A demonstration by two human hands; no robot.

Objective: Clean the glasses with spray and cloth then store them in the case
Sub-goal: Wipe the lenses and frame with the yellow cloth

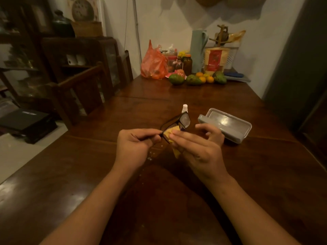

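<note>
Black-framed glasses (pixel 178 121) are held above the dark wooden table (pixel 247 174). My left hand (pixel 136 147) grips them at the near end of the frame. A yellow cloth (pixel 172 134) is pinched against the near lens by my right hand (pixel 198 149); part of it hangs below my fingers. A small spray bottle (pixel 184 108) with a white cap stands just behind the glasses, mostly hidden by them. The grey glasses case (pixel 228 124) lies open to the right, touching distance from my right fingers.
Small droplets (pixel 150 157) dot the table under my hands. At the far end stand a red plastic bag (pixel 154 64), jars, avocados and oranges (pixel 194 79), and a blue jug (pixel 198 50). Wooden chairs (pixel 85 89) line the left side.
</note>
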